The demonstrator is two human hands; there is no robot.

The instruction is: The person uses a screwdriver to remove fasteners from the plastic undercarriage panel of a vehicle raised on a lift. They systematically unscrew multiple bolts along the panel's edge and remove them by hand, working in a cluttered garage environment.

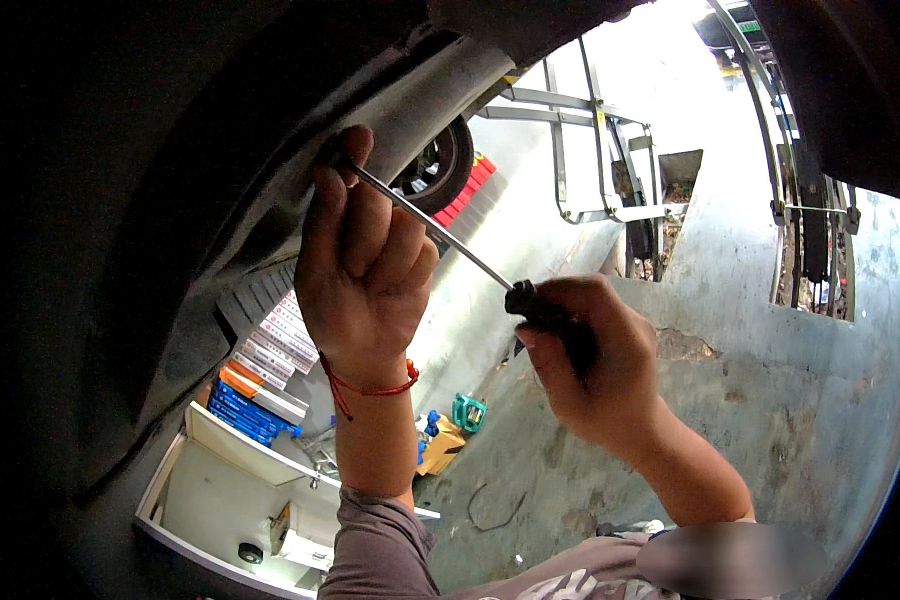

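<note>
The right hand is closed around the black handle of a long screwdriver with a thin silver metal shaft. The shaft runs up and to the left to the dark plastic wheel-arch liner of a raised car. The left hand reaches up there, its fingers curled around the shaft near the tip and its thumb against the liner; a red string bracelet circles that wrist. Below lie a grey concrete floor and an open white drawer.
</note>
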